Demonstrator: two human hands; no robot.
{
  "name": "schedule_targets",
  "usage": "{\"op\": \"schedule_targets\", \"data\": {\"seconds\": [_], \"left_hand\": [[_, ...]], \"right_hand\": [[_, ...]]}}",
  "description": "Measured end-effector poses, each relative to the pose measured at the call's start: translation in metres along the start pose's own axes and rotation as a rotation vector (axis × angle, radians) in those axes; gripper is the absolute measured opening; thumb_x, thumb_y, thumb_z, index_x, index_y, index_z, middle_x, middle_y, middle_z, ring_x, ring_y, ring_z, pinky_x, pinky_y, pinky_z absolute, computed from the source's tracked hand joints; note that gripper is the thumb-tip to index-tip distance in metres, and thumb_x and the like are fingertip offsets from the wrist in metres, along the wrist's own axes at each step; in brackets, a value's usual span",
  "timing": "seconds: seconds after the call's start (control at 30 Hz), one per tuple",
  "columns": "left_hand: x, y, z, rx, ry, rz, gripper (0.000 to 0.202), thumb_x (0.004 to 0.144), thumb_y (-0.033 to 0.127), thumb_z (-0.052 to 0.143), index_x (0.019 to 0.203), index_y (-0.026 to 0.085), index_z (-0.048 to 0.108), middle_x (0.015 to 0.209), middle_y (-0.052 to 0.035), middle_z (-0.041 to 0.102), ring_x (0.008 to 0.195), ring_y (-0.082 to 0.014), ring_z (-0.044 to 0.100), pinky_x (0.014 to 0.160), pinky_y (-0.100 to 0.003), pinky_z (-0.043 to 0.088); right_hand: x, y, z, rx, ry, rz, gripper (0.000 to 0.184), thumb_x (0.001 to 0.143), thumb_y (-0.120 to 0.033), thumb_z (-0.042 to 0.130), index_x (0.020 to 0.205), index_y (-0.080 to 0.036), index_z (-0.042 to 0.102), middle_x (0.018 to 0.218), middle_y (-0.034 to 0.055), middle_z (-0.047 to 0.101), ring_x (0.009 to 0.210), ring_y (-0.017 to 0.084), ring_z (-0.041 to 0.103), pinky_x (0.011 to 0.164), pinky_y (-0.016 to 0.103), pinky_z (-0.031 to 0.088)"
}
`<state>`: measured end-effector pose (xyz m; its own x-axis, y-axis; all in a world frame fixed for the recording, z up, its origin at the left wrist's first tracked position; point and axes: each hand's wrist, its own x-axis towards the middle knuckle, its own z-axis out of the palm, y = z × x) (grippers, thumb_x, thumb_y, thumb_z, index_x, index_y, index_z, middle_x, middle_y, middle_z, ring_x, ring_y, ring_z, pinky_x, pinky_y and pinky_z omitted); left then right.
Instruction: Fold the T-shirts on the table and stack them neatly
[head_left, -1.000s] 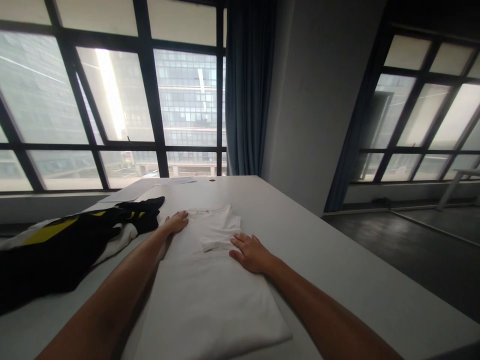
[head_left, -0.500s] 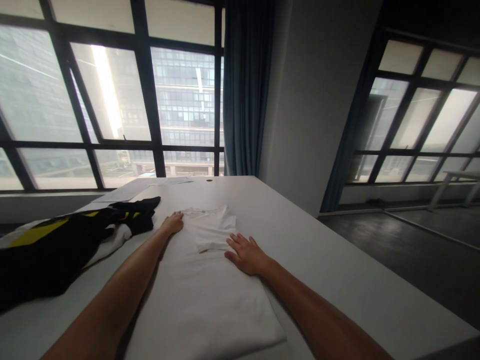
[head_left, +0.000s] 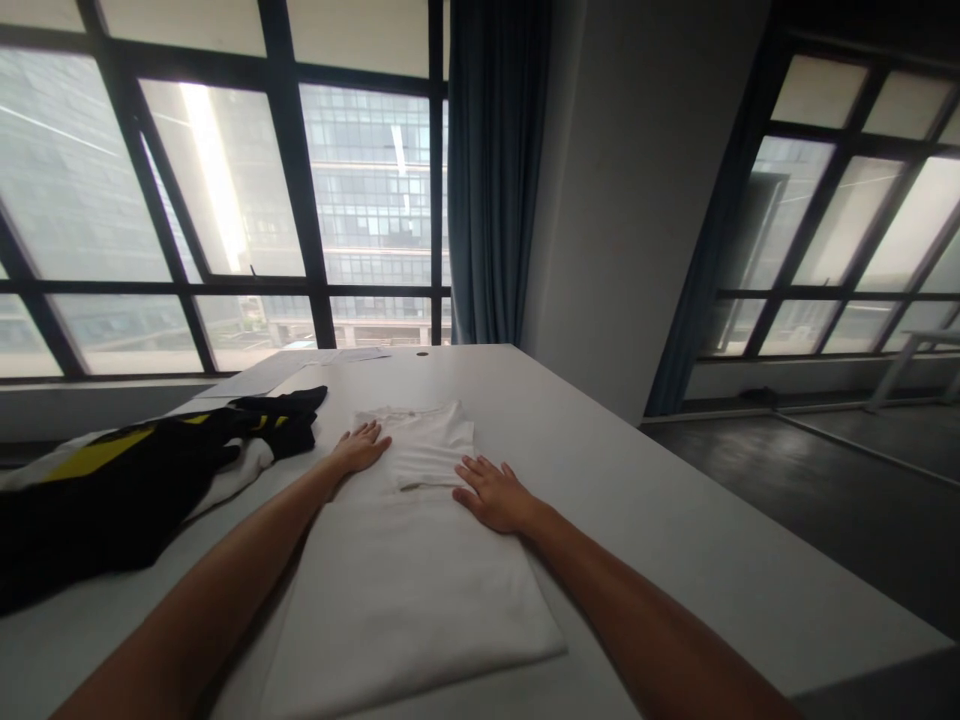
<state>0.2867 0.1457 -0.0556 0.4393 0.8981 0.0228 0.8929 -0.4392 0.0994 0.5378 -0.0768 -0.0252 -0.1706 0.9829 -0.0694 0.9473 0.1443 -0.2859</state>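
A white T-shirt (head_left: pixel 420 590) lies lengthwise on the white table (head_left: pixel 645 520), its sides folded inward and its collar end pointing away from me. One short sleeve lies across the upper part, its hem facing me. My left hand (head_left: pixel 361 447) rests flat on the shirt's upper left, fingers stretched out. On the right edge, beside the sleeve hem, my right hand (head_left: pixel 493 493) lies palm down with its fingers spread. Neither hand grips the cloth. The shirt's bottom edge lies nearest to me.
Left of the shirt, a heap of black, yellow and white clothing (head_left: pixel 150 500) lies on the table. Sheets of paper (head_left: pixel 262 377) are at the far left, near the windows. A blue curtain (head_left: pixel 491 200) and a pillar (head_left: pixel 615 220) stand behind the table.
My left hand has moved right, from the shirt's left edge onto its upper part. The right hand stays in nearly the same place. The view has shifted slightly.
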Motion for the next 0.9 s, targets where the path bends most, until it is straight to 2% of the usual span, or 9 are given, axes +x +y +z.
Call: {"op": "schedule_targets", "data": {"seconds": [0.17, 0.27, 0.37, 0.47, 0.57, 0.67, 0.77, 0.83, 0.9], "left_hand": [[-0.025, 0.001, -0.018, -0.046, 0.037, 0.030, 0.065, 0.099, 0.048, 0.015, 0.155, 0.016, 0.027, 0.163, -0.0113, 0.016, 0.151, -0.0254, 0.013, 0.118, -0.051, 0.017], [-0.062, -0.006, -0.025, -0.099, 0.075, 0.136, 0.064, 0.099, 0.053, 0.018, 0.153, 0.022, 0.032, 0.162, -0.0063, 0.025, 0.150, -0.0225, 0.019, 0.119, -0.045, 0.019], [-0.107, -0.012, -0.021, -0.182, 0.090, 0.308, 0.067, 0.097, 0.061, 0.022, 0.151, 0.023, 0.038, 0.159, -0.0039, 0.033, 0.147, -0.0226, 0.026, 0.120, -0.038, 0.021], [-0.139, -0.010, -0.013, -0.175, -0.005, 0.357, 0.066, 0.098, 0.060, 0.021, 0.151, 0.024, 0.037, 0.161, -0.0030, 0.029, 0.149, -0.0217, 0.022, 0.121, -0.040, 0.015], [-0.150, -0.001, -0.012, -0.152, -0.073, 0.327, 0.061, 0.099, 0.053, 0.021, 0.152, 0.025, 0.035, 0.162, -0.0027, 0.025, 0.150, -0.0200, 0.017, 0.121, -0.042, 0.012], [-0.156, 0.001, -0.022, -0.161, -0.021, 0.312, 0.059, 0.099, 0.048, 0.023, 0.150, 0.023, 0.038, 0.160, -0.0050, 0.032, 0.148, -0.0224, 0.024, 0.121, -0.045, 0.016], [-0.172, -0.010, -0.039, -0.255, 0.036, 0.408, 0.056, 0.096, 0.050, 0.035, 0.141, 0.022, 0.052, 0.151, -0.0071, 0.047, 0.139, -0.0249, 0.041, 0.117, -0.043, 0.027], [-0.187, -0.021, -0.052, -0.348, 0.001, 0.498, 0.049, 0.091, 0.050, 0.047, 0.129, 0.025, 0.064, 0.143, -0.0064, 0.056, 0.130, -0.0252, 0.051, 0.113, -0.040, 0.035], [-0.201, -0.027, -0.062, -0.417, -0.077, 0.548, 0.041, 0.087, 0.049, 0.056, 0.118, 0.027, 0.071, 0.138, -0.0057, 0.060, 0.125, -0.0259, 0.055, 0.111, -0.039, 0.038]], "right_hand": [[-0.001, 0.001, -0.001, 0.003, 0.015, 0.000, 0.064, 0.100, -0.056, 0.024, 0.155, -0.024, 0.029, 0.163, 0.0063, 0.016, 0.151, 0.026, 0.012, 0.118, 0.057, 0.008], [0.001, 0.007, -0.002, 0.033, 0.012, -0.013, 0.063, 0.100, -0.054, 0.022, 0.155, -0.024, 0.029, 0.163, 0.0066, 0.018, 0.150, 0.025, 0.014, 0.119, 0.055, 0.010], [0.005, 0.016, 0.000, 0.043, 0.018, -0.013, 0.060, 0.101, -0.048, 0.020, 0.155, -0.022, 0.029, 0.162, 0.0065, 0.022, 0.150, 0.023, 0.016, 0.119, 0.054, 0.011], [0.008, 0.020, 0.005, 0.002, 0.028, 0.016, 0.056, 0.102, -0.043, 0.022, 0.154, -0.024, 0.030, 0.163, 0.0047, 0.020, 0.150, 0.024, 0.016, 0.119, 0.056, 0.010], [0.008, 0.019, 0.008, -0.027, 0.037, 0.033, 0.053, 0.103, -0.041, 0.022, 0.154, -0.028, 0.031, 0.163, 0.0032, 0.019, 0.150, 0.024, 0.016, 0.118, 0.058, 0.011], [0.005, 0.020, 0.004, -0.015, 0.100, 0.018, 0.052, 0.102, -0.039, 0.026, 0.150, -0.024, 0.039, 0.160, 0.0056, 0.029, 0.148, 0.024, 0.023, 0.119, 0.054, 0.015], [-0.004, 0.032, -0.011, 0.020, 0.145, -0.047, 0.050, 0.094, -0.026, 0.040, 0.143, -0.017, 0.051, 0.149, 0.0116, 0.048, 0.138, 0.023, 0.042, 0.117, 0.041, 0.027], [-0.013, 0.041, -0.024, 0.028, 0.114, -0.103, 0.058, 0.082, -0.015, 0.051, 0.140, -0.015, 0.054, 0.145, 0.0130, 0.052, 0.133, 0.023, 0.048, 0.115, 0.037, 0.031], [-0.023, 0.046, -0.035, 0.024, 0.052, -0.148, 0.070, 0.070, -0.009, 0.057, 0.139, -0.015, 0.055, 0.146, 0.0133, 0.050, 0.134, 0.025, 0.047, 0.115, 0.038, 0.030]]}}
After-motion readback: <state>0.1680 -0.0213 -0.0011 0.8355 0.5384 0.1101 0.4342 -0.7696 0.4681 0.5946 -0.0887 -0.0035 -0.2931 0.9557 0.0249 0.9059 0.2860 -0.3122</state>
